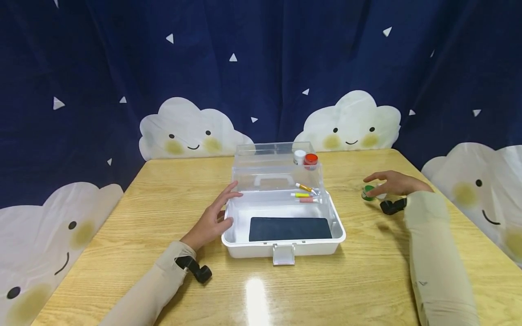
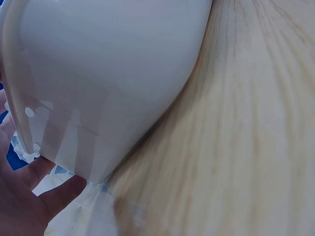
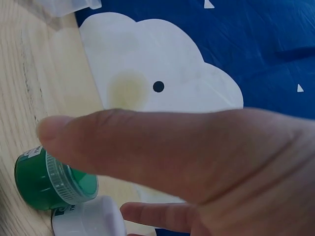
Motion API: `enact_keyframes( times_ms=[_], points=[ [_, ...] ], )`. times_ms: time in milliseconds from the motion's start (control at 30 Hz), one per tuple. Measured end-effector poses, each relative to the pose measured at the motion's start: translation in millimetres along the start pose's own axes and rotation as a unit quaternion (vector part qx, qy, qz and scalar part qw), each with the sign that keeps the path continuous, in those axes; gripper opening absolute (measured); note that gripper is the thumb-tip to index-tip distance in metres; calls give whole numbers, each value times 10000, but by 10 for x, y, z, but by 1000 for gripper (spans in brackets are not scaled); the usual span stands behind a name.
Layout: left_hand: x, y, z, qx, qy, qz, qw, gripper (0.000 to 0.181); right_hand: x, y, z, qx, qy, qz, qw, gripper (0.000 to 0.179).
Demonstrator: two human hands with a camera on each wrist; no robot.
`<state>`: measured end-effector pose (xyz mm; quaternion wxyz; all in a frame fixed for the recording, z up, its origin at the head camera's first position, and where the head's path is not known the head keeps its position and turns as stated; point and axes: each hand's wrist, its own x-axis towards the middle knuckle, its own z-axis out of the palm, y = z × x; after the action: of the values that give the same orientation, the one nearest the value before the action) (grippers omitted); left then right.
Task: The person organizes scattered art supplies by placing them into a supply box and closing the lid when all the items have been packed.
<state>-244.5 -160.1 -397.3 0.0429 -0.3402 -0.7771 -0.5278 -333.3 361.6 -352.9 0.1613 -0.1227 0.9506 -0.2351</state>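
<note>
A white box (image 1: 285, 249) with a clear lid (image 1: 269, 149) stands open. My left hand (image 1: 210, 224) rests on its left end, with the thumb at the rim and the other fingers spread; in the left wrist view, fingers (image 2: 64, 194) touch the outer wall (image 2: 113, 73). My right hand (image 1: 395, 183) is over two small jars, its fingers spread and slightly bent. One jar is green (image 3: 37, 182), the other white (image 3: 88, 219). The thumb (image 3: 123, 142) partly covers the green jar in the right wrist view; whether it touches is unclear.
A white-capped jar (image 1: 299, 157) and a red-capped jar (image 1: 311, 160) are at the lid's right side. Orange (image 1: 303, 187), yellow (image 1: 301, 195) and pink (image 1: 308, 199) slim tubes lie in the clear part. A dark rectangular piece (image 1: 289, 229) lies inside the box.
</note>
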Motion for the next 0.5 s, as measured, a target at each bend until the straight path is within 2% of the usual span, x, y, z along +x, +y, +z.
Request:
enact_keyframes(
  times_ms=[500],
  points=[
    [1, 49, -5, 50, 32, -101, 9999, 60, 41, 23, 24, -18, 6, 58, 10000, 62]
  ],
)
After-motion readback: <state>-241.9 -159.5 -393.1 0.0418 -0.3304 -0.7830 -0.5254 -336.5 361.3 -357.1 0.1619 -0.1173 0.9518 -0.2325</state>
